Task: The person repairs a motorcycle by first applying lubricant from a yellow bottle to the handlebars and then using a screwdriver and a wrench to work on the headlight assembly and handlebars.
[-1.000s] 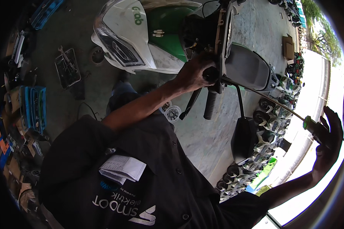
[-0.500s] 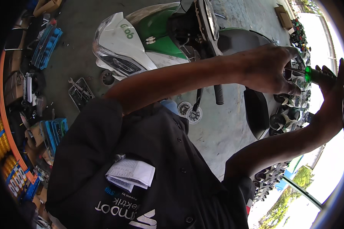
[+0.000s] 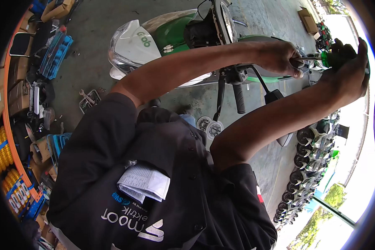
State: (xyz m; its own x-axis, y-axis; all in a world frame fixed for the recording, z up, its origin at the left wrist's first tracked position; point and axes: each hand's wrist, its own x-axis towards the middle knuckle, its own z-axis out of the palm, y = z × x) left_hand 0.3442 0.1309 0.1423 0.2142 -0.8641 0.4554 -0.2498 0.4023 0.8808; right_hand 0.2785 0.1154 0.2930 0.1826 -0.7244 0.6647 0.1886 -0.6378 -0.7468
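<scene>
Both my arms stretch out to the right, past the front of a white and green scooter (image 3: 171,39). My right hand (image 3: 349,77) holds a screwdriver (image 3: 324,59) by its dark handle, which has a green collar; some of its fingers are in shadow. The metal shaft points left from the collar. My left hand (image 3: 281,57) is closed around the far end of that shaft, so the tip is hidden. Beneath my forearms, the scooter's handlebar grip (image 3: 239,99) and a dark mirror (image 3: 275,96) show.
A row of scooters (image 3: 306,154) lines the bright right side. At left are blue tool trays (image 3: 59,54), an orange shelf frame (image 3: 7,104) and yellow coiled springs (image 3: 2,143). Wheel-like discs (image 3: 213,129) and a tray of wrenches (image 3: 88,100) lie on the floor. A cardboard box (image 3: 308,21) stands at far right.
Both hands have moved toward the far side with the screwdriver, the right one also leftward. My left fingers, spread wider around the shaft before, are now closed on it.
</scene>
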